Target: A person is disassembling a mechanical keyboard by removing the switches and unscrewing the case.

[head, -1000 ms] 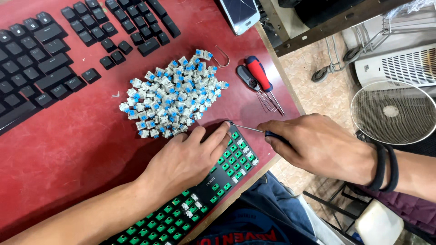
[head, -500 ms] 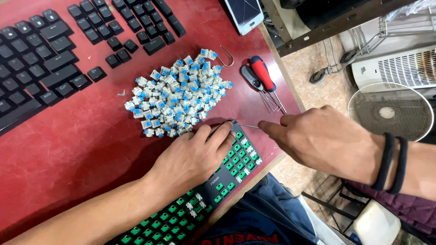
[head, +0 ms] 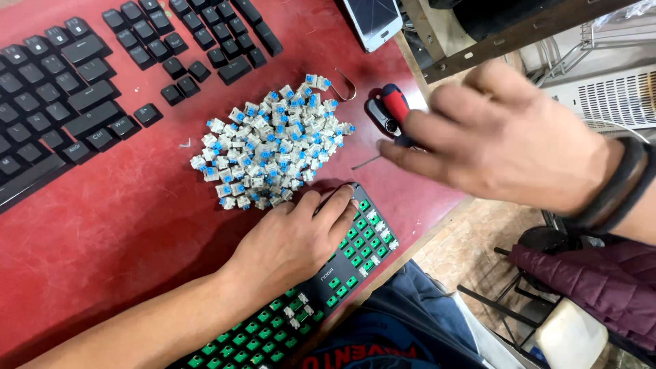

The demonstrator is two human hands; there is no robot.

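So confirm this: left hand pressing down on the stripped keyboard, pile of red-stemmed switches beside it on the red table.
Not quite. The head view shows the switches have blue stems, not red. The rest holds: the left hand presses on the stripped keyboard, the pile beside it on the red table.

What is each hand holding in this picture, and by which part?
The left hand holds nothing; it rests flat on the stripped keyboard. The right hand pinches a thin metal tool at one end.
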